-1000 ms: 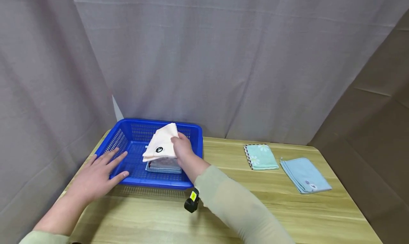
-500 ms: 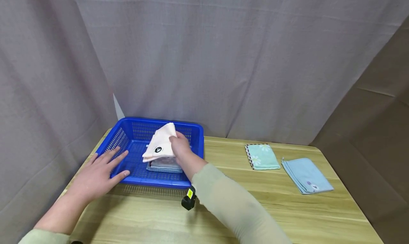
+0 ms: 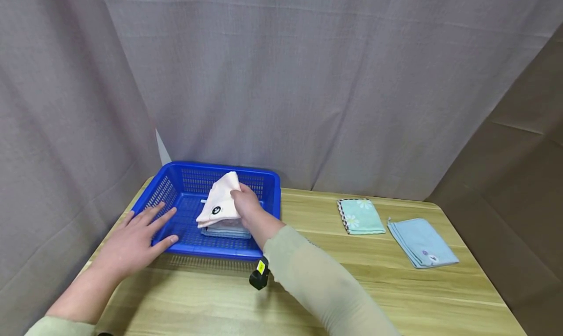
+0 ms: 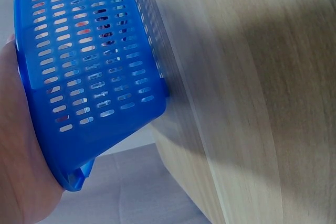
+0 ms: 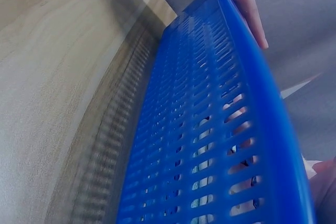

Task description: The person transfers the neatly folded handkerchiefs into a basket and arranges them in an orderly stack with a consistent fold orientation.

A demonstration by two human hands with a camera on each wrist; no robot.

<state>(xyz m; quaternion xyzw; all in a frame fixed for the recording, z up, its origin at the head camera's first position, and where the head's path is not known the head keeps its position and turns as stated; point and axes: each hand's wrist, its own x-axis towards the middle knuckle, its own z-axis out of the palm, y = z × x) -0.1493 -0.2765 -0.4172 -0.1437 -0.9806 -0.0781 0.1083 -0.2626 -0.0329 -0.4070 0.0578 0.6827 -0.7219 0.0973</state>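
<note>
From where I stand, the right hand (image 3: 247, 204) has the pink cloth (image 3: 222, 199) pinched by its right edge, thumb on top, inside the basket (image 3: 211, 251). The cloth tilts, its near edge over a small stack (image 3: 226, 230) and its far corner raised; whether that near edge touches the stack I can't quite tell. The left hand (image 3: 132, 238) lies spread across the basket's near left corner, holding nothing, its fingers over the rim.

To handle it well, I'd say, the pinch should take in every layer, because the folds already part a little at the near edge and could slip open. Keeping the cloth level and moving straight up or down would spare the stack beneath from being dragged askew. The left hand is well placed to steady the corner.

The tight side is the right: the wrist passes over the basket's near right corner, and its camera (image 3: 259, 275) hangs just outside the wall, where it might catch the rim. Inside, there's bare floor left of the stack. On the tabletop (image 3: 180, 302), the mint cloth (image 3: 362, 217) and blue cloth (image 3: 422, 243) lie well off to the right.
</note>
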